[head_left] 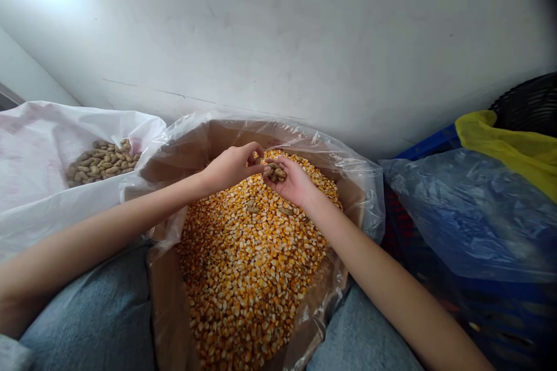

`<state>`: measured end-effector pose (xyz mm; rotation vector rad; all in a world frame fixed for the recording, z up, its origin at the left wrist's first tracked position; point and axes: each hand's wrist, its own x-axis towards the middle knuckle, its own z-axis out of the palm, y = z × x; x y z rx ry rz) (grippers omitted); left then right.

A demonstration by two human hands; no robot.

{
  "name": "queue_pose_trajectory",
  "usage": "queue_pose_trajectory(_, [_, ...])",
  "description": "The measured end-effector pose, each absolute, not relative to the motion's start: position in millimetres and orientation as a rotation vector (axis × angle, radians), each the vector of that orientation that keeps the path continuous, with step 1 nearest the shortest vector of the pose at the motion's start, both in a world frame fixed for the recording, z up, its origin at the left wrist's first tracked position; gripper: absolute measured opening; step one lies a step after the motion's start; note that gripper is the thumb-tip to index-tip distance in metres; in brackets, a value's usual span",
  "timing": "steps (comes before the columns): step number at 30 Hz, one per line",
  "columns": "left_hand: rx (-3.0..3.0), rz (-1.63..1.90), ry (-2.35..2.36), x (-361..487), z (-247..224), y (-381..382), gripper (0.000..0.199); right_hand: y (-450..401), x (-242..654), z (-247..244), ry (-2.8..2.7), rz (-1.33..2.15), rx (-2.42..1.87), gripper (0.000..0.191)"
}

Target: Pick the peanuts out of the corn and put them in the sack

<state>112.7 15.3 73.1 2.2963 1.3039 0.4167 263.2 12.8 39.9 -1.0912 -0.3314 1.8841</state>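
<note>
Over a plastic-lined box of yellow corn kernels [256,266], my two hands meet. In the cupped palm of my right hand [292,181] lies a small handful of unshelled peanuts [275,172]. My left hand [232,167] comes in from the left with bent fingers, its thumb at the edge of those peanuts. A gap shows between its thumb and curled fingers, and I see nothing held there. Two loose peanuts or small clumps rest on the corn below my hands, one of them a peanut [285,210] under my right wrist.
To the left, a white sack [39,156] holds a heap of peanuts [104,162]. Clear plastic [369,203] stands up around the cardboard box rim. At right are a blue crate [429,144], crumpled clear plastic, a yellow bag [509,142] and a black basket [528,101]. A white wall rises behind.
</note>
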Motion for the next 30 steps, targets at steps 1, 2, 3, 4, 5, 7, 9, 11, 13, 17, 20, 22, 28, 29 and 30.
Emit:
queue_pose_trajectory(1, [2.262,0.474,1.265,116,77,13,0.031,12,262,41,-0.336,1.903,-1.078,0.016])
queue_pose_trajectory(2, [2.232,0.502,1.221,119,79,11,0.031,10,260,43,-0.339,1.919,-1.066,0.017])
queue_pose_trajectory(3, [2.21,0.511,1.181,122,80,9,0.03,9,259,44,-0.341,1.935,-1.056,0.018])
queue_pose_trajectory(4, [2.198,0.511,1.151,124,79,8,0.03,8,259,44,-0.343,1.947,-1.049,0.018])
queue_pose_trajectory(5, [2.196,0.511,1.133,126,77,7,0.03,7,258,44,-0.344,1.958,-1.04,0.018])
queue_pose_trajectory(7, [2.212,0.519,1.124,128,74,7,0.03,7,258,42,-0.34,1.968,-1.027,0.018])
queue_pose_trajectory(9, [2.235,0.524,1.101,129,74,7,0.032,7,258,39,-0.331,1.967,-1.012,0.016])
queue_pose_trajectory(11, [2.273,0.523,1.04,128,77,6,0.035,8,259,36,-0.323,1.98,-0.986,0.014])
queue_pose_trajectory(13, [2.315,0.549,1.02,126,80,7,0.038,10,260,35,-0.307,1.983,-0.974,0.013])
queue_pose_trajectory(17, [2.339,0.512,1.244,113,77,14,0.033,13,267,38,-0.283,1.924,-0.996,0.016])
queue_pose_trajectory(20, [2.441,0.063,1.313,102,63,18,0.029,15,272,41,-0.256,1.853,-0.983,0.02])
queue_pose_trajectory(22, [2.506,-0.228,1.275,100,54,17,0.029,15,274,42,-0.236,1.829,-0.968,0.021])
queue_pose_trajectory(28, [2.592,-0.396,1.247,116,37,0,0.03,14,274,43,-0.244,1.831,-0.982,0.022])
queue_pose_trajectory(29, [2.602,-0.428,1.241,119,36,-1,0.03,14,274,43,-0.247,1.83,-0.984,0.022])
queue_pose_trajectory(30, [2.607,-0.451,1.234,120,35,-2,0.029,14,274,43,-0.251,1.827,-0.987,0.022])
